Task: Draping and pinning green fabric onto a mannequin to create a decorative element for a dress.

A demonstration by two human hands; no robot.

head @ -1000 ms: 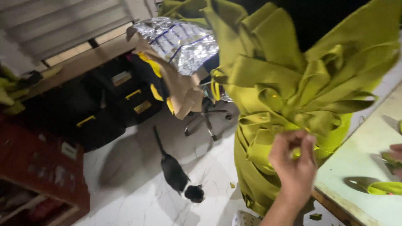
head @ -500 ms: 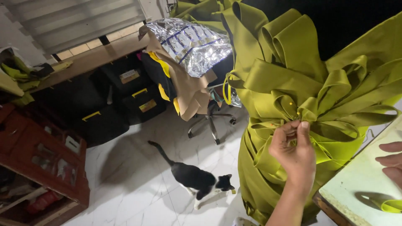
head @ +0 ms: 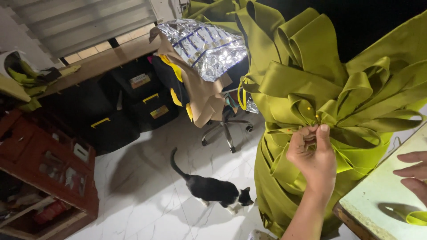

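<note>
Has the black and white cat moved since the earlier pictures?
Yes. The cat has walked across the white floor toward the olive-green fabric bundle, away from the red cabinet.

The left hand (head: pixel 311 155) pinches folded olive-green satin ribbon loops (head: pixel 329 89); a black-and-white cat (head: pixel 218 192) stands at eight o'clock.

Home sewing workshop w/ olive fabric bundle (head: pixel 311 89), storage bins (head: pixel 133 106), cat (head: pixel 215 191).

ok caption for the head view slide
Left hand pinches folded olive-green satin fabric; black-and-white cat below.
</note>
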